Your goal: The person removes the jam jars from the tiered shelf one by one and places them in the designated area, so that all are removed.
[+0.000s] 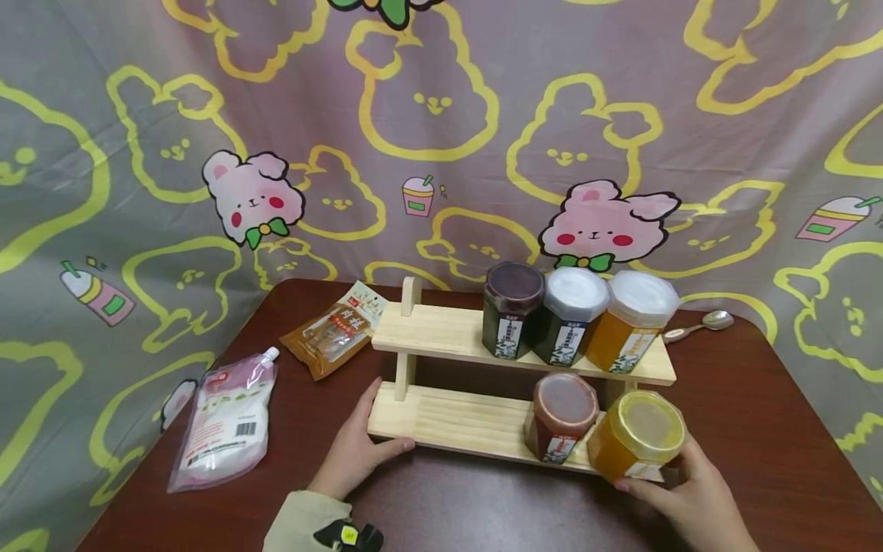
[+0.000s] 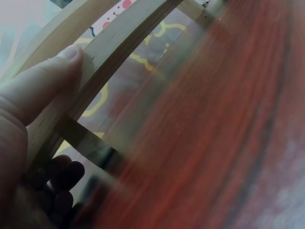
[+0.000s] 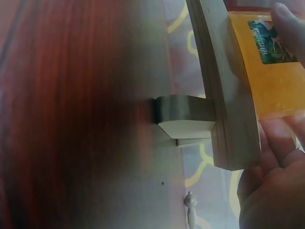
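A two-tier wooden rack [image 1: 469, 420] stands on the table. My left hand [image 1: 360, 448] grips the left end of its lower shelf; the left wrist view shows the thumb [image 2: 52, 78] pressed on the wood and the other fingers curled beyond it. At the lower shelf's right end, my right hand [image 1: 693, 491] holds a yellow hexagonal jar [image 1: 638, 437], thumb across its front and fingers round the far side. A reddish-brown jar [image 1: 562, 420] stands beside it. On the upper shelf are a dark-lidded jar [image 1: 512, 310], a white-lidded dark jar [image 1: 569, 318] and a white-lidded amber jar [image 1: 628, 326].
Left of the rack lie a brown snack-style packet [image 1: 331, 330] and a white spouted pouch [image 1: 231, 422]. A metal spoon [image 1: 704, 325] lies behind the rack's right end. Patterned cloth [image 1: 441, 115] hangs along the table's back and sides.
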`<move>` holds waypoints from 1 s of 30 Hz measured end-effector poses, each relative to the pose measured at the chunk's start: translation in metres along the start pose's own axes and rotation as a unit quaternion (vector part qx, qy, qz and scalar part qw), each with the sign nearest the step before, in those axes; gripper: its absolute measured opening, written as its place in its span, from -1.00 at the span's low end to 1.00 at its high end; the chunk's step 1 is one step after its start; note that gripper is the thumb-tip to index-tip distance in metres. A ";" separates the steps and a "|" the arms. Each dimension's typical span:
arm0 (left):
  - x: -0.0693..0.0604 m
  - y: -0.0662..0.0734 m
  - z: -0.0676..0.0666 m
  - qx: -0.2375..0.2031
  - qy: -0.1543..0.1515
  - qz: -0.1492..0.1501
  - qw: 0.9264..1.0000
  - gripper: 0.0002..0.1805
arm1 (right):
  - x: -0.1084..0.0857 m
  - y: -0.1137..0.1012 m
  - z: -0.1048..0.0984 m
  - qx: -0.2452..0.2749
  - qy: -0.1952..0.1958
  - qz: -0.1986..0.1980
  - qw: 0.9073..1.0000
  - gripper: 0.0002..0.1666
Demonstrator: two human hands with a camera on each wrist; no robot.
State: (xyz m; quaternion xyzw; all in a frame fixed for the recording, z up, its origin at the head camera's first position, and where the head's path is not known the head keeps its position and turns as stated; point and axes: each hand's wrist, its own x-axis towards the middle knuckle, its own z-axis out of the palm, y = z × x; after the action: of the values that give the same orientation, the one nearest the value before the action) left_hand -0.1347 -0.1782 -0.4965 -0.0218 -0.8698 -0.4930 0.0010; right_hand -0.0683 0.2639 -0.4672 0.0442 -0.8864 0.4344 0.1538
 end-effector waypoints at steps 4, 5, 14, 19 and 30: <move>0.000 0.000 0.000 0.004 0.001 0.002 1.000 0.32 | 0.001 -0.001 0.003 -0.003 0.003 -0.016 1.000 0.04; 0.000 0.000 0.000 0.004 0.001 0.001 1.000 0.32 | 0.001 -0.002 0.004 0.003 0.001 -0.024 1.000 0.05; 0.000 0.000 0.000 -0.005 -0.004 -0.011 1.000 0.33 | 0.004 -0.008 0.012 0.048 -0.012 -0.076 0.996 0.07; 0.000 0.000 0.000 -0.006 -0.004 -0.007 1.000 0.33 | 0.006 -0.009 0.014 0.047 -0.011 -0.073 0.996 0.07; 0.000 0.000 0.001 0.002 0.000 0.000 1.000 0.31 | 0.008 -0.009 0.017 0.020 0.017 -0.094 0.995 -0.03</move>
State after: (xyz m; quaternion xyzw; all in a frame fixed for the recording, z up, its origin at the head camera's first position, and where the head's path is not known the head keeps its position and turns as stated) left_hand -0.1349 -0.1777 -0.4970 -0.0222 -0.8705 -0.4916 0.0012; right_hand -0.0783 0.2451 -0.4676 0.1230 -0.8666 0.4363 0.2083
